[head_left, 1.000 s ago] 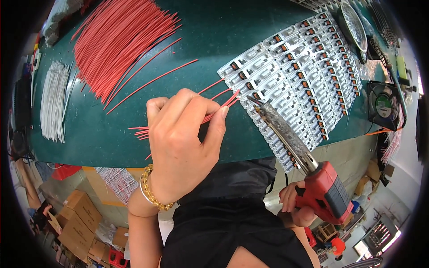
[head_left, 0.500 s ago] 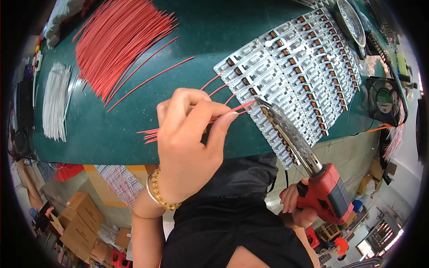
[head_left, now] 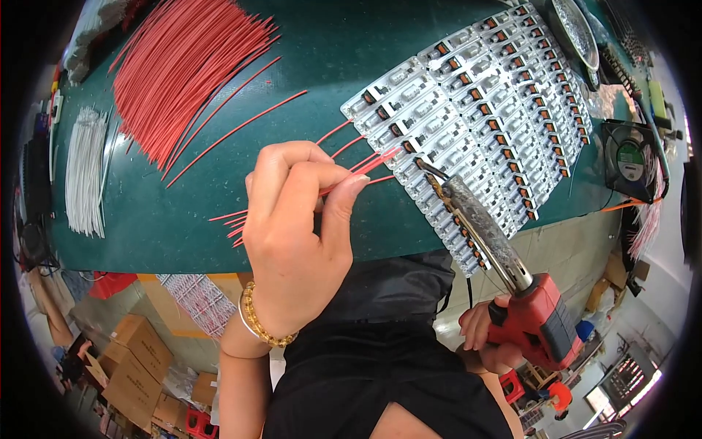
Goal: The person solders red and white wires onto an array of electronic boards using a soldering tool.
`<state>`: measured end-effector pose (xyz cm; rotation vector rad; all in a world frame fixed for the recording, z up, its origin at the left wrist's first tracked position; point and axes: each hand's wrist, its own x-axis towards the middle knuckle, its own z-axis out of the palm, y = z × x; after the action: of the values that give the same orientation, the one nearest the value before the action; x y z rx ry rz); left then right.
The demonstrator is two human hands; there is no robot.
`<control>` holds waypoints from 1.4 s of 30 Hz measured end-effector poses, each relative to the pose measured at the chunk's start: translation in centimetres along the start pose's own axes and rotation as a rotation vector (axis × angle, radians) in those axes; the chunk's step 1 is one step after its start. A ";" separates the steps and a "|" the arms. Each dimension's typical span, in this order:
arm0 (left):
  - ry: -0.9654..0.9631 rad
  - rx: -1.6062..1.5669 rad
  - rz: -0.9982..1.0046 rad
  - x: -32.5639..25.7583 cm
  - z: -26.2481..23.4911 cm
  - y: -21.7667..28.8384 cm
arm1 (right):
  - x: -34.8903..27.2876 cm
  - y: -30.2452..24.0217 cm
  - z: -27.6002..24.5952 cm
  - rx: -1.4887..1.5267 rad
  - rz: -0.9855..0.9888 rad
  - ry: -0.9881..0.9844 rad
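Observation:
My left hand (head_left: pixel 296 212) pinches several thin red wires (head_left: pixel 379 162) between thumb and fingers. Their front ends lie by the left edge of a panel of silvery circuit boards (head_left: pixel 457 110), while the tails stick out behind the hand. A few red wires run from that edge toward my hand; my fingers hide part of them. My right hand (head_left: pixel 486 336) is closed round the handle of a red soldering gun (head_left: pixel 523 314). Its dark tip rests at or just above the boards, a little right of the wire ends; contact cannot be made out.
Loose red wires (head_left: pixel 186 73) form a large pile at the far left of the green table (head_left: pixel 219 252). White wires (head_left: pixel 85 175) lie left of it. A round metal dish (head_left: pixel 575 36) and a small black fan (head_left: pixel 627 161) stand at the right. Cardboard boxes (head_left: pixel 139 373) are below the table.
My left hand has drawn back slightly left, and the held wire ends have come away from the soldering tip. The panel's left end has shifted slightly left. The soldering gun has barely moved.

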<state>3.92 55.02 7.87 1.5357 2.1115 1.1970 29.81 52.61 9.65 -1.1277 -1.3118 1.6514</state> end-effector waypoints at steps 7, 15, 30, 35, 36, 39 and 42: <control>-0.031 -0.056 -0.068 -0.3 -0.1 0.0 | 0.4 -0.3 0.1 0.018 0.025 -0.062; -0.011 -0.031 0.008 -0.2 0.0 -0.2 | 0.7 -0.1 0.8 0.089 0.049 0.031; -0.019 -0.024 0.030 -0.3 0.0 -0.2 | 0.6 -0.1 0.2 -0.007 0.044 -0.035; -0.015 -0.012 0.021 -0.3 0.1 -0.2 | 0.0 0.5 -0.2 -0.054 0.071 -0.025; -0.015 -0.011 0.022 -0.3 0.1 -0.2 | -0.2 0.6 -0.1 -0.075 0.068 0.025; -0.015 -0.006 0.029 -0.3 0.1 -0.2 | -0.3 0.8 0.0 -0.099 0.064 0.066; -0.013 0.004 0.031 -0.4 0.1 -0.2 | 0.5 0.2 0.3 -0.028 0.070 0.006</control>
<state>4.03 54.76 7.56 1.5796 2.0906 1.1902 29.39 52.98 9.42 -1.2075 -1.3085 1.6834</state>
